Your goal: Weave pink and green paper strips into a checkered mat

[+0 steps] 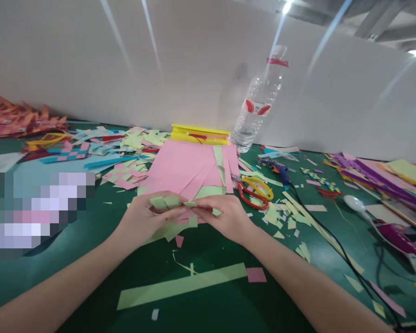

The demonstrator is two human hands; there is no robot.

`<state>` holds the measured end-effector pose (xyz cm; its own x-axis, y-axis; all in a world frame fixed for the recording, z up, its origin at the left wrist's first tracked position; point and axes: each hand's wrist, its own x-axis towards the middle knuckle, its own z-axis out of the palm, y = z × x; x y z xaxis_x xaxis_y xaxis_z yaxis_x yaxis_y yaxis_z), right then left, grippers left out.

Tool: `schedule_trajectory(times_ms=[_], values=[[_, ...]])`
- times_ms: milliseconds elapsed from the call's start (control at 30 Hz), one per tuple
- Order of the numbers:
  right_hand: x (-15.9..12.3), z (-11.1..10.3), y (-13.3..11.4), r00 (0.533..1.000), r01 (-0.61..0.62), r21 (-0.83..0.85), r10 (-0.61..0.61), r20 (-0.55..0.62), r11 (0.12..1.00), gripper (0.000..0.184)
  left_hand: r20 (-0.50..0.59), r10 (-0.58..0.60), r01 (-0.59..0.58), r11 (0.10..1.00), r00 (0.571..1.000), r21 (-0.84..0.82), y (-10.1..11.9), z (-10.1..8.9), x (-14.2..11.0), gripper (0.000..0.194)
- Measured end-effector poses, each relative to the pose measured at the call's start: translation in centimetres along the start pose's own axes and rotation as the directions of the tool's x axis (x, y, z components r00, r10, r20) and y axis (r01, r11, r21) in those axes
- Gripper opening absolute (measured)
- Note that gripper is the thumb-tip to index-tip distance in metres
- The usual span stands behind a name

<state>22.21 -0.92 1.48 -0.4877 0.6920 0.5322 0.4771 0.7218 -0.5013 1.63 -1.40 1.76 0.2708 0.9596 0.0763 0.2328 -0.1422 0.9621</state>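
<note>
Both my hands meet over the near edge of a pile of pink paper sheets (173,162). Between them is a light green paper strip (169,202), bent or folded; its far parts are hidden by my fingers. My left hand (147,217) pinches it from the left, with the strip curving over the fingers. My right hand (229,215) pinches its right end. Red- and yellow-handled scissors (254,192) lie just beyond my right hand. Nearer to me, a long light green strip (180,285) lies flat, with a small pink paper piece (256,274) at its right end.
A clear bottle (258,101) leans against the white wall behind a glue gun (279,171) and its black cord. Paper scraps (277,215) litter the green table (100,282). Purple strips (370,178) and a purple device (402,240) lie at right, folded orange pieces (21,118) at far left.
</note>
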Motion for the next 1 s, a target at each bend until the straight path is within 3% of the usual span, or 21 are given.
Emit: schedule_trajectory(times_ms=[367, 700, 833, 1000], values=[[0.1, 0.0, -0.5, 0.989, 0.018, -0.057, -0.009, 0.150, 0.998, 0.021, -0.041, 0.121, -0.125, 0.985, 0.992, -0.120, 0.0, 0.3, -0.2, 0.007], [0.2, 0.0, -0.3, 0.989, 0.007, -0.076, 0.005, 0.147, 0.997, 0.020, -0.046, 0.136, -0.140, 0.985, 0.990, -0.096, 0.3, 0.2, -0.4, 0.009], [0.2, -0.1, -0.1, 0.988, -0.016, -0.064, 0.026, 0.151, 0.998, 0.017, -0.087, 0.104, -0.109, 0.993, 0.991, -0.050, 0.8, 0.1, -0.3, 0.014], [0.3, -0.4, 0.3, 0.986, -0.133, 0.026, 0.130, 0.102, 0.991, 0.015, -0.131, 0.026, -0.023, 0.999, 0.991, 0.030, 0.7, -0.5, 0.0, 0.044]])
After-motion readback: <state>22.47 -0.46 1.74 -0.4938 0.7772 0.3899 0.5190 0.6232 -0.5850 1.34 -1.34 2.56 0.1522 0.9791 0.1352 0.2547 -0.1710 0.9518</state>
